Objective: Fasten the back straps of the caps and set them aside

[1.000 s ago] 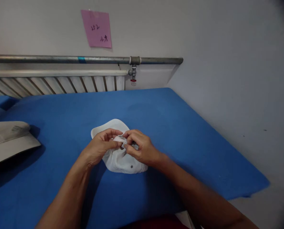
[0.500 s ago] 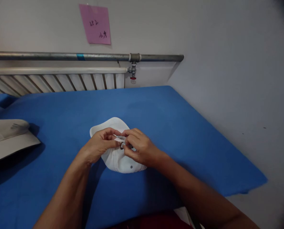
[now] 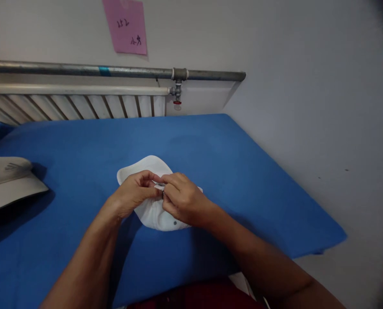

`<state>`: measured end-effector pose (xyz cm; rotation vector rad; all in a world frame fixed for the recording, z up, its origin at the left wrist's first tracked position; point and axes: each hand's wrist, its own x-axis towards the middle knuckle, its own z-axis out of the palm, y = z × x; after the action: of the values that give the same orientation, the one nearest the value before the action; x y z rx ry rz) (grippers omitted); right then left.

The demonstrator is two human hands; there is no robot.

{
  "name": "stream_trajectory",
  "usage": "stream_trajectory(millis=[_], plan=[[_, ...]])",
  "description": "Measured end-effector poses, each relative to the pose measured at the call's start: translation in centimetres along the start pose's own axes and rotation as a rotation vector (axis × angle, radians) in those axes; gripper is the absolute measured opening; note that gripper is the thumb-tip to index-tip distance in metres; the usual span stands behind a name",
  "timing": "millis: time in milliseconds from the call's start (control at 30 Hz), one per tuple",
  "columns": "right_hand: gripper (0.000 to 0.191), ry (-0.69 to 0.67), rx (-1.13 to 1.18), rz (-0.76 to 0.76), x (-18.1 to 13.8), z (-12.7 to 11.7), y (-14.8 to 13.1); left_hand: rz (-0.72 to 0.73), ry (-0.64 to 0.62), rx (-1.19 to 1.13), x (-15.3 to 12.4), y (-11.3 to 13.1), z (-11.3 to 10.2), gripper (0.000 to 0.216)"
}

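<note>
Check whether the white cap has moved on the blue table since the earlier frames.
Cannot tell: the white cap sits slightly higher and left in frame, but so do the blue table and pipe valve, suggesting camera motion.

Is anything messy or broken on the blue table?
Nothing stands out. The white cap lies on the blue table, with the left hand and right hand pinching its strap between them. A second, beige cap sits at the table's left edge. No spills or tears show.

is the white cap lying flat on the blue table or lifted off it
Lying on it. The white cap rests on the blue table, brim pointing away, while the left hand and right hand pinch its strap.
</note>
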<state>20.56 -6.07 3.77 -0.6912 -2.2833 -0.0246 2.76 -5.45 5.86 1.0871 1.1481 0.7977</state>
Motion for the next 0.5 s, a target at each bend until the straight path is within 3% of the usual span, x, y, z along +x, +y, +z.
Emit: stream_trajectory(millis=[167, 500], plan=[[0.012, 0.009, 0.162, 0.087, -0.1, 0.0, 0.3, -0.006, 0.018, -0.033, 0.2, -0.1, -0.2, 0.032], [0.013, -0.302, 0.308, 0.175, 0.5, -1.4, 1.2, 0.035, -0.007, -0.046, 0.4, -0.4, 0.0, 0.032]])
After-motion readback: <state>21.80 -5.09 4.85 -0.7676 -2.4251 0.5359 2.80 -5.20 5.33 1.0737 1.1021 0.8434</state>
